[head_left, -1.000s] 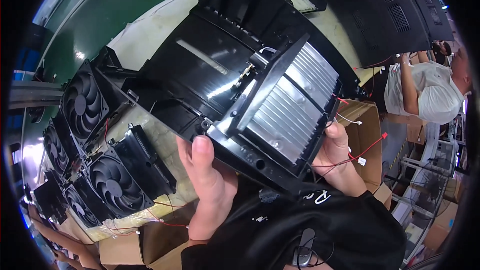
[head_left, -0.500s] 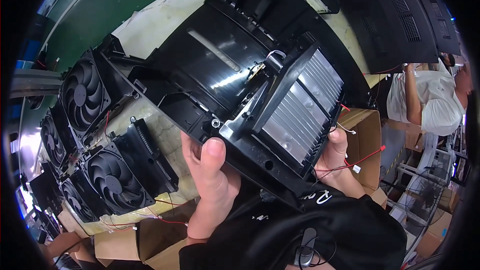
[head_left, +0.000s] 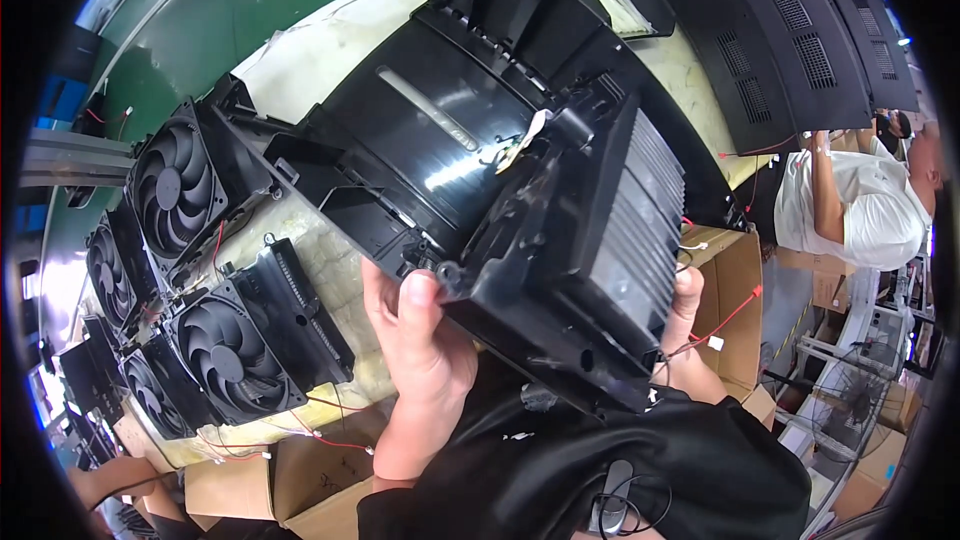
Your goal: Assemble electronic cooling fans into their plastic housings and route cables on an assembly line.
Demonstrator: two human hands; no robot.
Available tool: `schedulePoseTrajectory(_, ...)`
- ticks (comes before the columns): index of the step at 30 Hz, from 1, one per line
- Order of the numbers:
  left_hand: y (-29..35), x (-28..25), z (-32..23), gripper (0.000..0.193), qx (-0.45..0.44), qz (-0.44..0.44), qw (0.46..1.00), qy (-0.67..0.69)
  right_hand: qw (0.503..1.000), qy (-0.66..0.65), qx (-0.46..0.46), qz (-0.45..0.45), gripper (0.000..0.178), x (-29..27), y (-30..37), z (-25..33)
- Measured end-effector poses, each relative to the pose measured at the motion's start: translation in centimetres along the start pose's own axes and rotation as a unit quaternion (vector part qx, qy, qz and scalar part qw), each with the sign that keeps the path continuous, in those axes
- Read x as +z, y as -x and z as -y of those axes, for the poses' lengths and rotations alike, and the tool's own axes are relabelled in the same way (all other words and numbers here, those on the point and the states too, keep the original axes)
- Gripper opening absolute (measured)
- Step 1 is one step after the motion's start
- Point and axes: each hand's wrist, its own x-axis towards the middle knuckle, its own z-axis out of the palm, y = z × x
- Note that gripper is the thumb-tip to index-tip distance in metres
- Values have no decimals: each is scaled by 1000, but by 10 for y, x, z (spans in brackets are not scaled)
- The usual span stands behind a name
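In front of me is a large glossy black plastic housing (head_left: 400,110). At its near right side sits a black-framed unit with a silver finned heat sink (head_left: 640,240), tilted so the fins face right. My left hand (head_left: 428,345) is closed on the near left corner of this black part, thumb on top. Around the finned unit's right side my right hand (head_left: 690,325) is closed, its fingers partly hidden behind the frame. Red wires with a white plug (head_left: 714,343) hang beside that hand. Whether the finned unit is fixed to the housing, I cannot tell.
Several black fan units (head_left: 225,350) stand on the padded table at left. Cardboard boxes (head_left: 235,485) lie below, another box (head_left: 740,270) at right. A black tray of white strips (head_left: 620,5) and vented black panels (head_left: 790,50) are at the back. Another person (head_left: 850,200) works at far right.
The finned unit has tipped, its metal face turning to the right and showing more of the black side. My right hand has shifted slightly right; my left hand keeps its hold.
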Motion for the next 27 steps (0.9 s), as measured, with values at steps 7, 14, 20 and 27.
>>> schedulePoseTrajectory(7,-3,-2,5,69,-9,16,1000,20,999,-35,32,17,58,6,-7,4)
schedulePoseTrajectory(14,-1,-3,2,72,-33,29,999,24,994,102,44,9,71,-1,-10,1)
schedulePoseTrajectory(20,1,1,2,74,-19,4,1000,15,993,-94,55,52,72,1,-11,2)
schedulePoseTrajectory(27,-1,8,2,69,-2,29,999,29,994,-79,31,66,56,5,7,11)
